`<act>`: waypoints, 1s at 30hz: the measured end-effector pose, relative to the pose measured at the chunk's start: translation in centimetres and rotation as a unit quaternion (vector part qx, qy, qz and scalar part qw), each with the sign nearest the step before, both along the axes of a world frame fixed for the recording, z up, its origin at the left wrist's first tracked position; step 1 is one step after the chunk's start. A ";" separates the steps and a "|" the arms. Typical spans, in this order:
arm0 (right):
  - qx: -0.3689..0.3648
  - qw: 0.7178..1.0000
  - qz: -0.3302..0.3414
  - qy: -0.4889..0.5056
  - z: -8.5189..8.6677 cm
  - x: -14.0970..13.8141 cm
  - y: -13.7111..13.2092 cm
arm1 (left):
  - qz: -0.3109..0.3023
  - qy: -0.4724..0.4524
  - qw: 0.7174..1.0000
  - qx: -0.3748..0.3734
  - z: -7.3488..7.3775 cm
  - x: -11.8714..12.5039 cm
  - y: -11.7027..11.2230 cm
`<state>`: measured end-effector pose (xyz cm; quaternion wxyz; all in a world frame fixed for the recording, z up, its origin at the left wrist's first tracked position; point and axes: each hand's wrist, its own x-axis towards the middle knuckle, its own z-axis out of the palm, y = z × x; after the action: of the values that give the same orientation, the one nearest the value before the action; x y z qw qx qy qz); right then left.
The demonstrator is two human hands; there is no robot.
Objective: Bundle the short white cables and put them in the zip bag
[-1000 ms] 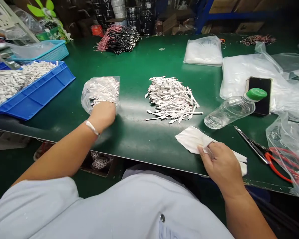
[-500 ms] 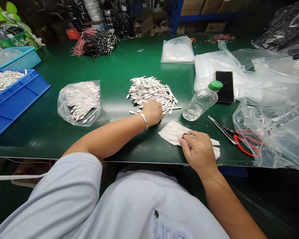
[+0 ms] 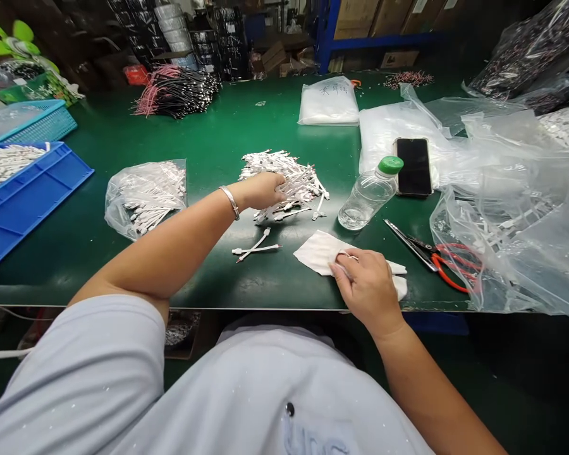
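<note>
My left hand [image 3: 264,190], with a silver bracelet on its wrist, is at the left side of a loose pile of short white cables [image 3: 308,180]. Its fingers are closed around some of these cables, which look smeared by motion; the fingertips are partly hidden. Two white cables [image 3: 258,248] lie crossed on the table nearer to me. Resting near the table's front edge, my right hand [image 3: 367,284] is closed on a white cloth [image 3: 315,253] that spreads flat to its left. A clear plastic bag of white cables [image 3: 146,193] lies left of the pile.
A water bottle [image 3: 367,196] with a green cap stands beside a phone [image 3: 413,165]. Red-handled scissors [image 3: 448,262] lie near clear plastic bags [image 3: 512,234] on the right. At left is a blue bin [image 3: 33,196]; black and pink wires [image 3: 180,91] lie at the back.
My left hand has moved left and slightly away from me, disturbing the pile. Two crossed cables now lie in front of it. My right hand stays on the cloth; the view has shifted slightly.
</note>
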<state>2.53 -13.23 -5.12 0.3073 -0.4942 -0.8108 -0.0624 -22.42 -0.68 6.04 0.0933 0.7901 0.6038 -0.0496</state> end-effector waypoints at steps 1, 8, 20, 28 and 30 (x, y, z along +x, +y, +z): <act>0.001 1.000 0.001 -0.004 0.0 0.0 0.0 | 0.000 -0.004 1.000 -0.007 0.1 -0.2 0.0; -0.005 1.000 -0.007 -0.011 -0.1 -0.2 0.0 | 0.002 0.045 0.999 -0.011 -0.1 -1.2 -0.4; -0.062 0.964 0.049 0.255 4.7 -3.6 0.5 | 0.085 -0.166 0.981 0.058 0.0 -2.3 -2.7; -0.340 0.718 0.192 0.577 6.2 -10.3 6.1 | -0.098 -0.497 0.862 -0.016 -3.2 1.8 -7.9; -0.299 0.742 0.165 0.577 5.8 -10.9 5.8 | -0.105 -0.535 0.838 -0.018 -5.1 2.5 -8.6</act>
<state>-8.36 -7.46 0.71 0.5584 -0.3609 -0.5240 0.5323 -19.90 -9.31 0.91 0.4105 0.7505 0.3720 0.3604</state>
